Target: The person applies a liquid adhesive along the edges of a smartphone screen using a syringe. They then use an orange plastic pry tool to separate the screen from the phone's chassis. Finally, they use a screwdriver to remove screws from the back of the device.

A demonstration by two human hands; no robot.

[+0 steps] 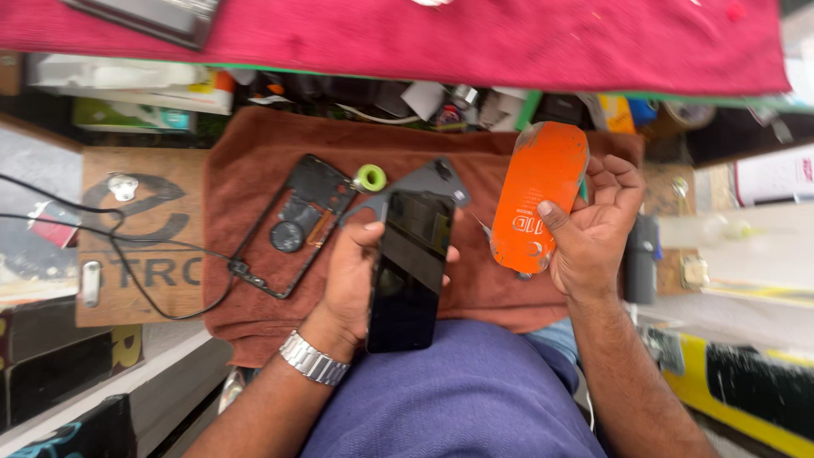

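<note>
My left hand (352,284) grips a black smartphone (409,270) by its edge, dark glass facing up, its lower end over my lap. My right hand (593,229) holds a flat orange tube-like pack (540,199) upright, thumb pressed on its front. Both are above a brown towel (254,153) spread on the work surface. On the towel to the left of the phone lie a black phone frame with parts inside (298,222) and a small green roll (370,178). A grey phone back cover (424,180) lies under the phone's top end.
A red cloth (475,38) hangs across the top. Below it sits a cluttered shelf of boxes and small parts (441,97). A wooden board (140,237) with black cables (127,254) lies left of the towel. A yellow and black case (746,382) is at lower right.
</note>
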